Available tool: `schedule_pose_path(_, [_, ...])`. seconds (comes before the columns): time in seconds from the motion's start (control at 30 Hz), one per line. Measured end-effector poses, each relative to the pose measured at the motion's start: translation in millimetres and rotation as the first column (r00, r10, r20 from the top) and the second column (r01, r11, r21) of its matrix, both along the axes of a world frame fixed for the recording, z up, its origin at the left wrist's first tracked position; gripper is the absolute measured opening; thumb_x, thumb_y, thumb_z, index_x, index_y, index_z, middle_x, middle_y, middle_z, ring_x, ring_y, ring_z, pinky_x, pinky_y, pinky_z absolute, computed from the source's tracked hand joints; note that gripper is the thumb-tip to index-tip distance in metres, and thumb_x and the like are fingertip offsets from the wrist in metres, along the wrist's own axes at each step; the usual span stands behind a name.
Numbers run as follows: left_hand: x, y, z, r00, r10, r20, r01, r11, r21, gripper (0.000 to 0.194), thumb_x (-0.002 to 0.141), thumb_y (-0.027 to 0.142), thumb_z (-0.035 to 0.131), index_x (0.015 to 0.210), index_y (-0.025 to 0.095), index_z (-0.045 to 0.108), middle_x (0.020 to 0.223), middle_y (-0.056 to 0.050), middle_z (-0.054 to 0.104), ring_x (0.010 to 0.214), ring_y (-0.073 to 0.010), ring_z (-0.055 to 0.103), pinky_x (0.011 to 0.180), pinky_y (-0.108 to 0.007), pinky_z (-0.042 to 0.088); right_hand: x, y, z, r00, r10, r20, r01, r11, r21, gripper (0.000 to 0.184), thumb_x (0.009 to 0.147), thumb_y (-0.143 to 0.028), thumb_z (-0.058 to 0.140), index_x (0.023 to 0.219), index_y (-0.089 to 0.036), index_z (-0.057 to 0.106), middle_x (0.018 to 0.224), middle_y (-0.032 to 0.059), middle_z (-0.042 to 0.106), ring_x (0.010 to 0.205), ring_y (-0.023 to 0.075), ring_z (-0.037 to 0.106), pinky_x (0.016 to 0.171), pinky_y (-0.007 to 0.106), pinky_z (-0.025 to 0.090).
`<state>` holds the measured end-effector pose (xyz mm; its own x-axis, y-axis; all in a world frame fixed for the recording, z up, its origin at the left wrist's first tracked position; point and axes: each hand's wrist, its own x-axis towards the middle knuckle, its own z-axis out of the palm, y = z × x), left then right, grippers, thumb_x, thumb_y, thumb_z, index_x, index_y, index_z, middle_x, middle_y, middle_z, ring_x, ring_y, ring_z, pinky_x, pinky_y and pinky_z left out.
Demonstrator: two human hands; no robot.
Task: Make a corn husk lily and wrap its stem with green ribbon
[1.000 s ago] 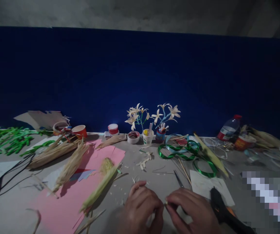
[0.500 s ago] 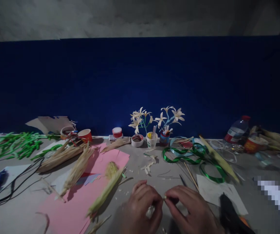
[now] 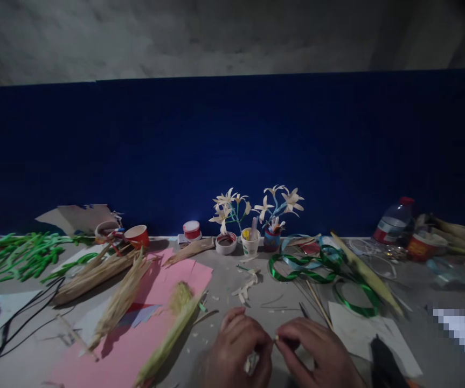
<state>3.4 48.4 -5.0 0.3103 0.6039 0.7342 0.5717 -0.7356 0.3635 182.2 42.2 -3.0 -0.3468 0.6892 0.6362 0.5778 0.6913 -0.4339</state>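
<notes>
My left hand [image 3: 236, 347] and my right hand [image 3: 317, 353] meet at the bottom middle, fingertips pinched together on a small pale husk piece [image 3: 275, 338] between them. Both hands hover just above the grey table [image 3: 22, 355]. A corn cob in its green husk [image 3: 171, 334] lies on pink paper [image 3: 135, 339] to the left of my left hand. A black glue gun [image 3: 386, 364] lies to the right of my right hand.
Dried husk bundles [image 3: 103, 269] and green stems [image 3: 18, 253] lie at the left. Husk flowers [image 3: 256, 202] stand in small cups against the blue wall. Green ribbon [image 3: 317, 267], thin sticks, white paper [image 3: 361, 328], a water bottle [image 3: 394, 221] and a black cable [image 3: 18, 318] are around.
The view has tilted a little, so the table sits lower in the picture. Both hands stay pinched together on the small piece, with only slight finger movement.
</notes>
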Motion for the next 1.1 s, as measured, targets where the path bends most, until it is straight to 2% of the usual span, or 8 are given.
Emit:
schedule_pose_path(0.1, [-0.2,1.9,-2.9,0.999,-0.011,-0.035,0.010,1.000,-0.028,0.020,0.075,0.000,0.052,0.071,0.019,0.054,0.060,0.001,0.061,0.060,-0.0110,0.062,0.088,-0.037,0.049,1.0,1.0,-0.6,1.000,-0.003,0.001,0.003,1.000,-0.009,0.014,0.086,-0.010,0.053,0.089,-0.022,0.060,0.075,0.0015,0.070,0.067,0.0157,0.067,0.065,0.024,0.051])
schedule_pose_path(0.27, [1.6,1.3,-3.3,0.999,-0.053,0.006,0.053,0.998,-0.042,0.017,0.074,0.002,0.052,0.069,0.019,0.053,0.058,0.001,0.060,0.056,-0.0112,0.062,0.084,-0.035,0.051,3.8,1.6,-2.0,1.000,0.005,0.009,-0.005,1.000,-0.018,0.013,0.086,-0.011,0.054,0.089,-0.022,0.061,0.073,0.0016,0.070,0.067,0.0159,0.066,0.064,0.024,0.052])
schedule_pose_path(0.47, [3.6,1.7,-4.5,1.000,-0.014,-0.002,0.014,1.000,-0.008,0.020,0.074,0.000,0.051,0.070,0.020,0.052,0.058,0.002,0.061,0.057,-0.0116,0.062,0.085,-0.037,0.051,3.0,-0.1,-0.2,0.999,-0.035,0.017,0.035,0.999,-0.007,0.013,0.087,-0.012,0.052,0.088,-0.022,0.061,0.074,0.0011,0.071,0.067,0.0160,0.068,0.065,0.024,0.052])
schedule_pose_path(0.7, [4.3,-1.1,-2.2,0.999,0.039,0.024,-0.040,0.998,0.051,0.022,0.074,-0.001,0.049,0.069,0.021,0.051,0.056,0.003,0.060,0.054,-0.0112,0.061,0.081,-0.037,0.051,0.4,1.1,-2.7,0.999,-0.034,0.007,0.035,0.998,-0.052,0.013,0.086,-0.013,0.054,0.085,-0.023,0.062,0.073,-0.0002,0.071,0.066,0.0154,0.068,0.063,0.023,0.053])
schedule_pose_path(0.8, [-2.3,-2.0,-4.6,1.000,-0.012,0.025,0.013,1.000,-0.014,0.021,0.073,0.000,0.050,0.073,0.021,0.052,0.060,0.003,0.061,0.058,-0.0117,0.062,0.085,-0.038,0.050,0.4,-0.4,-2.9,0.998,-0.035,-0.042,0.032,0.997,-0.074,0.014,0.084,-0.014,0.057,0.090,-0.025,0.063,0.078,-0.0008,0.073,0.068,0.0152,0.070,0.066,0.022,0.055])
schedule_pose_path(0.93, [-10.8,-2.4,-7.8,0.996,-0.081,0.037,0.085,0.989,-0.125,0.021,0.073,0.001,0.051,0.079,0.021,0.053,0.068,0.001,0.064,0.066,-0.0129,0.064,0.093,-0.040,0.047,-0.7,-4.9,-4.5,0.986,-0.044,-0.164,0.017,0.987,-0.158,0.028,0.081,-0.017,0.062,0.107,-0.028,0.060,0.085,-0.0010,0.074,0.064,0.0135,0.071,0.064,0.019,0.057])
schedule_pose_path(1.0, [-11.4,-2.9,-8.1,0.996,-0.078,0.031,0.081,0.990,-0.114,0.022,0.074,0.000,0.051,0.080,0.021,0.053,0.069,0.001,0.064,0.067,-0.0131,0.065,0.094,-0.040,0.046,-3.1,-6.8,-6.0,0.978,-0.063,-0.198,0.026,0.983,-0.184,0.028,0.081,-0.017,0.061,0.107,-0.027,0.060,0.086,-0.0014,0.074,0.063,0.0131,0.071,0.062,0.018,0.057])
schedule_pose_path(1.1, [-8.8,-4.6,-6.9,0.998,-0.052,0.021,0.052,0.998,-0.039,0.022,0.075,-0.001,0.052,0.079,0.021,0.051,0.067,0.002,0.064,0.064,-0.0127,0.064,0.091,-0.041,0.046,-8.2,-8.2,-6.6,0.975,-0.087,-0.203,0.052,0.984,-0.171,0.018,0.081,-0.017,0.060,0.096,-0.026,0.061,0.082,-0.0022,0.073,0.062,0.0129,0.069,0.060,0.018,0.056])
